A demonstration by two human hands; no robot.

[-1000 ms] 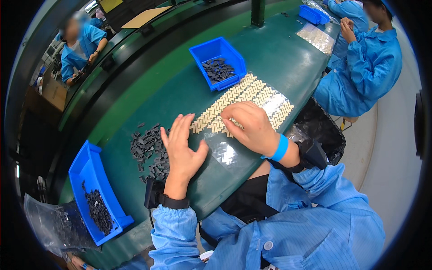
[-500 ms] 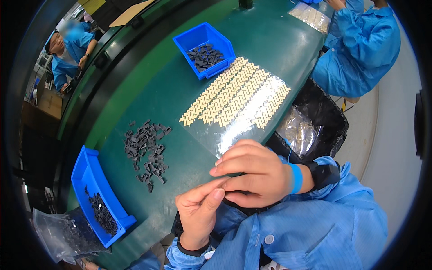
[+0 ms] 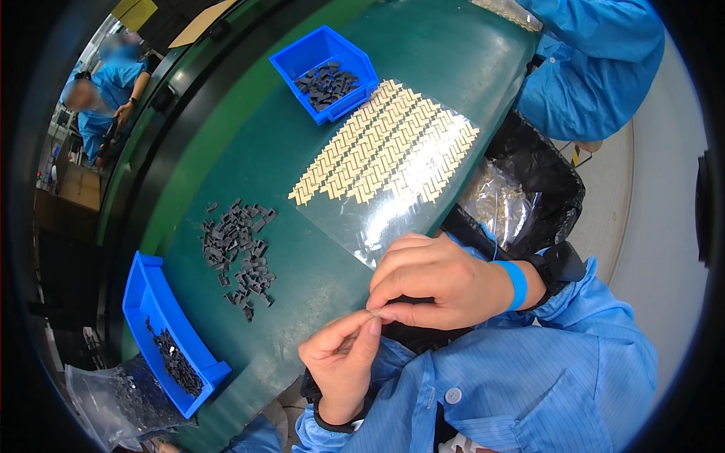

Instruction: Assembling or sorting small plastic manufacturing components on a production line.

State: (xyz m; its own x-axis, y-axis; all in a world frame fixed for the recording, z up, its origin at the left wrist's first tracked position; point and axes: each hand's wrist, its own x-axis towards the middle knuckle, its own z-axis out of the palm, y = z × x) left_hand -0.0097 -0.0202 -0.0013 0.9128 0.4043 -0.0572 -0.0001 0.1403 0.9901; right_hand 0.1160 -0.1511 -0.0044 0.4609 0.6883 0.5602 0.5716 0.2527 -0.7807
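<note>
My left hand (image 3: pixel 345 359) and my right hand (image 3: pixel 449 283) meet fingertip to fingertip over the near edge of the green table. Both are pinched closed, and whatever sits between the fingertips is too small or too covered to name. Just beyond my right hand lies a clear plastic sheet (image 3: pixel 343 235) bearing rows of cream-coloured slanted pieces (image 3: pixel 362 147). To the left of my hands is a loose pile of small black plastic parts (image 3: pixel 236 245) on the table.
A blue bin (image 3: pixel 321 113) with black parts stands behind the sheet. Another blue bin (image 3: pixel 155 260) with small dark pieces is at left, beside a clear bag (image 3: pixel 94 400). A black-lined bin (image 3: pixel 547 170) is at right. Co-workers in blue sit far left and far right (image 3: pixel 596 72).
My right hand's fingers have drawn together onto my left fingertips, where they were more spread. The view has shifted slightly, and the co-worker at right leans closer.
</note>
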